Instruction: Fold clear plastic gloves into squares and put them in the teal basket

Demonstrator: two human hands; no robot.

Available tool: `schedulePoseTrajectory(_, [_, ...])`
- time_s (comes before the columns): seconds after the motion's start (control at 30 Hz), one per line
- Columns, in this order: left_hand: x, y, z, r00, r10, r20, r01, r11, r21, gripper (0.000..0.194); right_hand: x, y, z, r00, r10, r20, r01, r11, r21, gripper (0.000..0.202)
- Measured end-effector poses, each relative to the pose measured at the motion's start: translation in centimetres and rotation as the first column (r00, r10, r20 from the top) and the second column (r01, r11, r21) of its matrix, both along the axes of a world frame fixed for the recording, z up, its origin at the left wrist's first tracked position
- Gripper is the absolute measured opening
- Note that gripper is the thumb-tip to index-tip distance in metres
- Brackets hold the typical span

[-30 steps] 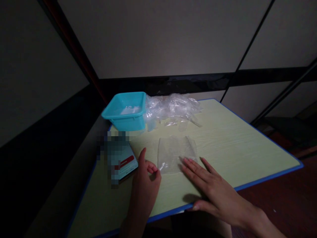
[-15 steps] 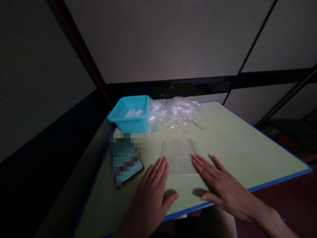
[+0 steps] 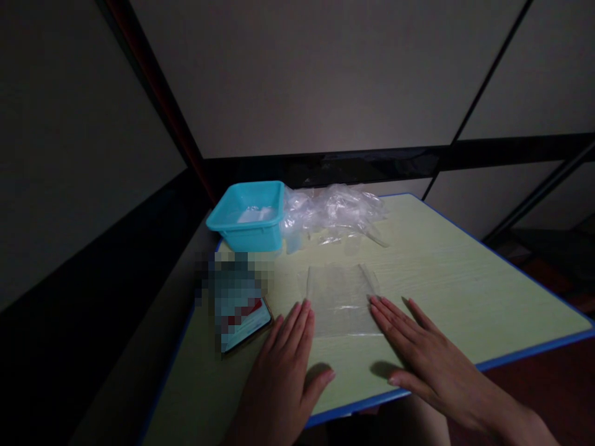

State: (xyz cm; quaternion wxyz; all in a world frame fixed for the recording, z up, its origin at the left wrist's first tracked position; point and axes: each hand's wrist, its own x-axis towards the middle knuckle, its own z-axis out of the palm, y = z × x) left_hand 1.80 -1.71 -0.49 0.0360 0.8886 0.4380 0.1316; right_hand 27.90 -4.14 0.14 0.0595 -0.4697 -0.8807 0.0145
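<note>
At the left of the bench (image 3: 465,279) lies a phone (image 3: 253,325), face up and largely pixelated. Beyond it, at the far left, stands a teal tub (image 3: 251,238) with whitish contents (image 3: 255,214) too dim to identify. Just right of the tub spreads a heap of clear plastic (image 3: 332,210), crumpled and loose, with none of it laid out neatly.

Nearer, between the two hands, a clear plastic piece (image 3: 344,310), perhaps a bag, lies on the bench. Its spreading looks nearly complete: it is mostly flat, with a fairly straight near edge. What seems left is a crease across the middle and some rumpling at the far right corner.

The left hand (image 3: 283,371) rests palm down at the left edge of the piece, fingers straight and close together, fingertips at that edge, thumb spread toward the right. The right hand (image 3: 423,353) mirrors it, fingers extended, the fingertips on the right edge and the thumb out over the near bench edge. Neither hand grips anything; the plastic lies between both sets of fingertips.
</note>
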Motion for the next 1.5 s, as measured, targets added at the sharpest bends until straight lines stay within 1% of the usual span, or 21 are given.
schedulePoseTrajectory(0.1, [-0.2, 0.0, 0.0, 1.000, -0.008, 0.009, 0.008, 1.000, -0.006, 0.068, 0.2, 0.0, 0.2, 0.998, 0.002, -0.064, -0.004, 1.000, -0.028, 0.079])
schedulePoseTrajectory(0.17, [-0.1, -0.1, 0.1, 1.000, -0.005, 0.017, 0.005, 1.000, 0.000, 0.070, 0.4, 0.1, 0.7, 0.993, 0.014, -0.118, -0.021, 0.998, -0.061, 0.076])
schedulePoseTrajectory(0.23, [0.5, -0.2, 0.4, 0.999, -0.017, 0.027, 0.017, 1.000, 0.009, 0.072, 0.6, 0.4, 1.6, 0.984, 0.037, -0.176, -0.053, 0.994, -0.091, 0.071])
schedulePoseTrajectory(0.3, [1.8, -0.4, 0.8, 0.997, -0.067, 0.027, 0.067, 0.998, -0.006, 0.073, 0.8, 1.1, 2.4, 0.971, 0.067, -0.230, -0.094, 0.989, -0.112, 0.067])
schedulePoseTrajectory(0.37, [3.6, -0.6, 1.2, 0.989, -0.149, 0.022, 0.150, 0.987, -0.056, 0.073, 1.0, 2.0, 3.0, 0.961, 0.098, -0.259, -0.134, 0.983, -0.125, 0.064])
schedulePoseTrajectory(0.43, [5.3, -0.6, 1.6, 0.977, -0.211, 0.041, 0.214, 0.973, -0.086, 0.070, 1.1, 3.0, 3.3, 0.960, 0.115, -0.254, -0.151, 0.980, -0.128, 0.062])
schedulePoseTrajectory(0.5, [6.6, -0.6, 1.8, 0.970, -0.236, 0.062, 0.241, 0.964, -0.111, 0.067, 1.2, 3.9, 3.1, 0.967, 0.094, -0.237, -0.124, 0.986, -0.114, 0.058])
schedulePoseTrajectory(0.57, [7.3, -0.4, 1.9, 0.967, -0.242, 0.074, 0.250, 0.958, -0.137, 0.068, 1.1, 4.7, 2.8, 0.963, 0.017, -0.268, -0.044, 0.994, -0.095, 0.050])
schedulePoseTrajectory(0.6, [7.3, -0.3, 1.9, 0.967, -0.245, 0.077, 0.254, 0.956, -0.147, 0.068, 1.1, 5.1, 2.6, 0.947, -0.045, -0.317, 0.019, 0.996, -0.087, 0.045])
schedulePoseTrajectory(0.63, [7.3, -0.3, 1.9, 0.966, -0.247, 0.079, 0.256, 0.955, -0.152, 0.068, 1.0, 5.5, 2.4, 0.916, -0.120, -0.384, 0.094, 0.992, -0.086, 0.039])
schedulePoseTrajectory(0.7, [7.1, -0.2, 1.8, 0.965, -0.249, 0.085, 0.260, 0.954, -0.147, 0.066, 0.7, 6.7, 2.2, 0.809, -0.271, -0.521, 0.244, 0.962, -0.122, 0.030])
schedulePoseTrajectory(0.73, [7.0, -0.2, 1.8, 0.965, -0.248, 0.088, 0.259, 0.956, -0.142, 0.064, 0.6, 7.4, 2.1, 0.756, -0.336, -0.561, 0.294, 0.941, -0.167, 0.027])
schedulePoseTrajectory(0.77, [6.9, -0.2, 1.7, 0.965, -0.244, 0.092, 0.255, 0.957, -0.137, 0.063, 0.4, 8.2, 2.1, 0.721, -0.375, -0.582, 0.314, 0.926, -0.209, 0.025])
schedulePoseTrajectory(0.8, [6.8, -0.3, 1.6, 0.966, -0.241, 0.095, 0.252, 0.959, -0.133, 0.063, 0.3, 9.0, 2.1, 0.697, -0.396, -0.597, 0.309, 0.918, -0.248, 0.025])
schedulePoseTrajectory(0.87, [6.8, -0.3, 1.5, 0.967, -0.236, 0.100, 0.248, 0.960, -0.129, 0.063, 0.1, 10.5, 2.1, 0.676, -0.408, -0.614, 0.269, 0.912, -0.309, 0.026])
schedulePoseTrajectory(1.0, [6.9, -0.3, 1.5, 0.965, -0.245, 0.093, 0.256, 0.956, -0.141, 0.064, -0.2, 12.5, 1.7, 0.648, -0.420, -0.636, 0.234, 0.904, -0.358, 0.031])
schedulePoseTrajectory(1.17, [7.0, -0.1, 1.6, 0.962, -0.258, 0.090, 0.269, 0.951, -0.152, 0.064, -0.4, 12.9, 0.9, 0.613, -0.409, -0.676, 0.195, 0.907, -0.373, 0.034])
schedulePoseTrajectory(1.33, [7.0, 0.0, 1.6, 0.962, -0.258, 0.091, 0.270, 0.948, -0.170, 0.062, -0.1, 12.9, 0.7, 0.558, -0.414, -0.719, 0.108, 0.896, -0.431, 0.034])
schedulePoseTrajectory(1.5, [6.9, -0.1, 1.6, 0.959, -0.269, 0.085, 0.280, 0.944, -0.175, 0.061, 0.1, 12.9, 0.7, 0.465, -0.425, -0.776, 0.023, 0.883, -0.470, 0.038])
